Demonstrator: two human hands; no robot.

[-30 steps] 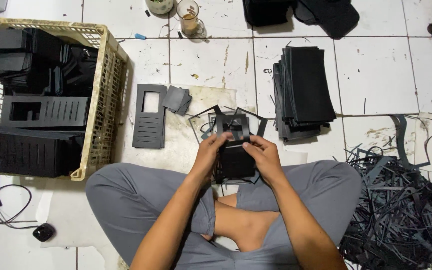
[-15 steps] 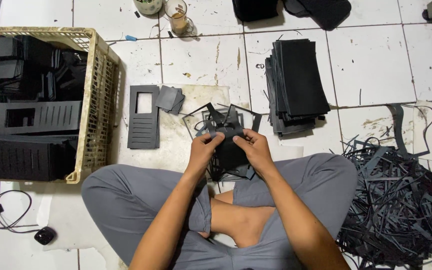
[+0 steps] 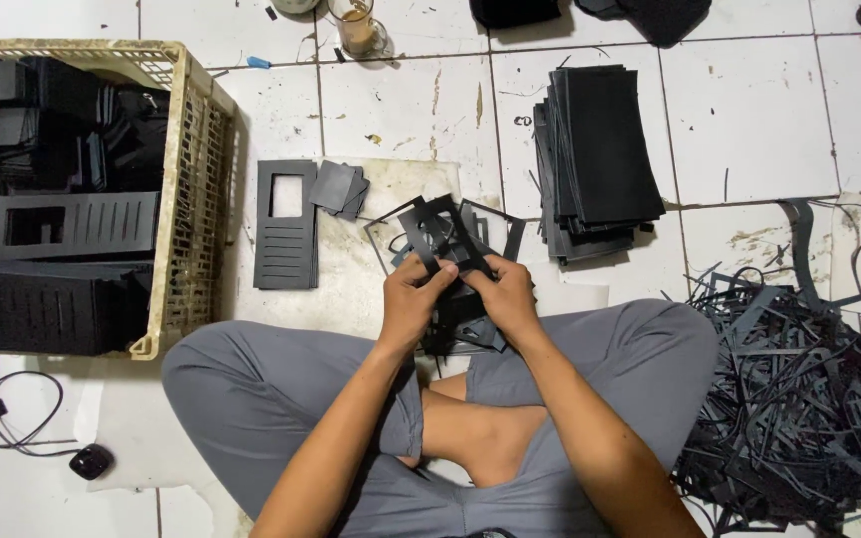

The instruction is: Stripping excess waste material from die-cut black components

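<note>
While both hands, left hand (image 3: pixel 413 299) and right hand (image 3: pixel 503 296), pinch the black cutout sheet (image 3: pixel 442 234), it looks light, floppy; best held by its edges.

A crate (image 3: pixel 191 199) of cut sheets sits at the left, a slotted panel (image 3: pixel 285 224) just right of it. A sheet stack (image 3: pixel 600 159) lies at centre right, a scrap pile (image 3: pixel 799 399) at far right.
</note>
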